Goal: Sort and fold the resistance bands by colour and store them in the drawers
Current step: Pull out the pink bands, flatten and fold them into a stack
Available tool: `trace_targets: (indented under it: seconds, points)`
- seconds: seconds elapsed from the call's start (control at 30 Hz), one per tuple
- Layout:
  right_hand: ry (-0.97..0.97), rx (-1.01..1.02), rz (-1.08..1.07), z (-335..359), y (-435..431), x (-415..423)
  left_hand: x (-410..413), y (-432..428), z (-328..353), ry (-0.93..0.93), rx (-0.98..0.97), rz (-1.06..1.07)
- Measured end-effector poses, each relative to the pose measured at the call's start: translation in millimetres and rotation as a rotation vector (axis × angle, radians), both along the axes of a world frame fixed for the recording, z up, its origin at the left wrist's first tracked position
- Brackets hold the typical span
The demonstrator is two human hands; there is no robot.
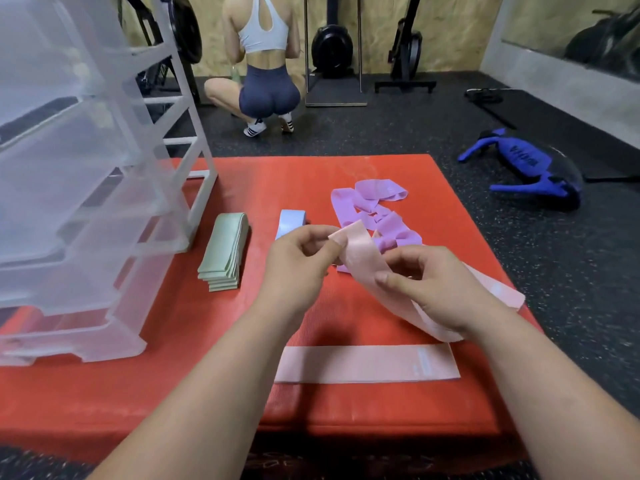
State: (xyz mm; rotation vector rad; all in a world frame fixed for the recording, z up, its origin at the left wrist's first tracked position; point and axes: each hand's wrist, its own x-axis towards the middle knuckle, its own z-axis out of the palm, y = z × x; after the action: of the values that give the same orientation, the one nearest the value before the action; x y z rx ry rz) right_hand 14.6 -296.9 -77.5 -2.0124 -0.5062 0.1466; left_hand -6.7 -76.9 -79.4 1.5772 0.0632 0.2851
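Folding the pale pink band while the other colours wait

Starting at my far left, the clear plastic drawer tower with a white frame (pixel 86 188) stands on the red foam mat (pixel 214 375), its drawers pulled forward and, as far as I can tell through the plastic, mostly empty. Just beside it lies the stack of folded sage-green fabric bands (pixel 225 252), edges squared. Next comes a folded light-blue fabric band (pixel 290 221), partly hidden behind my left hand (pixel 298 268), which pinches one end of the pale pink fabric band (pixel 360 263) between thumb and fingertips. My right hand (pixel 433 289) is curled round the same band farther along, thumb on top, and the rest of the loop trails off past that hand toward the mat's right edge. Beyond my hands sits the loose heap of lilac bands (pixel 370 211), not yet folded. Nearer to me a second pale pink band (pixel 367 363) lies flat and straight.

To fold this one well, I judge I should flatten the loop first so both layers lie without a twist, bring the pinched end across to meet the far end, match the edges, then press the crease against the mat. Laying it on the flat pink band would keep the colour together before any drawer is filled.
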Motion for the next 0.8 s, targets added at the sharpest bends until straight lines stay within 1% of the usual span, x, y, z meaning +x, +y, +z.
trace_targets:
  seconds: [0.13, 0.2, 0.27, 0.33, 0.4, 0.53, 0.63, 0.7, 0.8]
  points:
    - [-0.048, 0.037, -0.046, -1, 4, -1, -1, 3, 2, 0.026, 0.021, -0.078]
    - [-0.096, 0.004, -0.064, -2, 5, -2, -3, 5, 3, 0.028, 0.054, -0.099]
    - [-0.144, -0.103, -0.049, -5, 3, -4, -5, 8, 4, 0.01, 0.048, -0.048]
    - [-0.193, -0.283, -0.051, -10, -4, -5, -6, 12, 6, -0.031, -0.003, 0.045]
    - [-0.223, -0.408, -0.125, -13, -16, -1, -6, 19, 7, -0.069, -0.067, 0.137]
    - [-0.25, -0.452, -0.266, -3, -42, 8, -10, 27, 2, -0.046, -0.072, 0.175]
    - [-0.263, -0.569, -0.314, 0, -56, 9, -11, 31, -1, -0.028, -0.096, 0.206]
    - [-0.241, -0.555, -0.348, 1, -66, 10, -11, 37, -1, -0.019, -0.106, 0.248]
    - [-0.15, -0.412, -0.369, 7, -77, 9, -13, 44, 0, 0.008, -0.075, 0.264]
